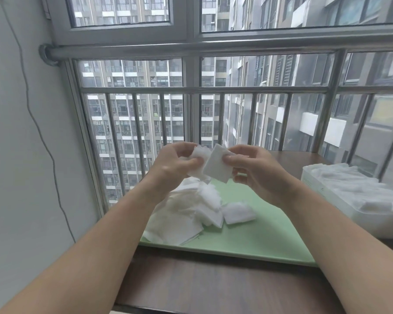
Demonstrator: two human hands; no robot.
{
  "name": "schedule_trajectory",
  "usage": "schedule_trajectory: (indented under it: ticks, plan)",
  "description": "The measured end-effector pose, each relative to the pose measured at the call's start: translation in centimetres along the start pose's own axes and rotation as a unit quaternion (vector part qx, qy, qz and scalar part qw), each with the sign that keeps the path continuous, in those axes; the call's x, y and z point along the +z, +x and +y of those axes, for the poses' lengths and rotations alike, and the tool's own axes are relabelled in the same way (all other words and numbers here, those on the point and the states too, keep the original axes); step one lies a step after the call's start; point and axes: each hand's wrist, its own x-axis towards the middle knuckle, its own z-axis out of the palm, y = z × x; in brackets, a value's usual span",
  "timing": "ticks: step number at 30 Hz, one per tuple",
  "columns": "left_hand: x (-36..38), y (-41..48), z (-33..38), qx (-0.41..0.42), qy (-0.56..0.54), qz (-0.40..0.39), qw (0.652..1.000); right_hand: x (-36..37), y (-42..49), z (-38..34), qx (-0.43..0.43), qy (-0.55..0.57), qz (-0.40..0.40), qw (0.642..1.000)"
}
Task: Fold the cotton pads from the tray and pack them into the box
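No lettering, brand name or number is legible anywhere in this head-camera view. The white box at the right edge of the worktop carries a faint small mark on the wall facing the camera, too small and blurred to read.

White cotton pads, pale green tray, dark brown table.
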Motion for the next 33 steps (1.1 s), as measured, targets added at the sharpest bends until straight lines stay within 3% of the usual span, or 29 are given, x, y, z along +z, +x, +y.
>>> schedule_trajectory:
  ticks: [7, 18, 25, 30, 33]
  plan:
    - [0.5, -0.4, 0.4, -0.007, -0.040, -0.053, 0.998, 0.3, 0.0, 0.1, -0.001, -0.088, 0.034, 0.996]
    - [0.9, -0.4, 0.8, -0.049, -0.152, -0.084, 0.984, 0.9, 0.1, 0.5, -0.004, -0.109, 0.086, 0.990]
    - [0.9, -0.6, 0.7, -0.031, -0.114, -0.111, 0.987, 1.0, 0.2, 0.4, -0.056, -0.104, 0.090, 0.989]
    - [1.2, -0.6, 0.4, -0.023, -0.107, -0.112, 0.988, 1.1, 0.3, 0.7, -0.032, -0.145, 0.109, 0.983]
    - [1.1, -0.5, 0.4, -0.025, -0.122, -0.087, 0.988, 1.3, 0.2, 0.4, 0.028, -0.149, 0.081, 0.985]
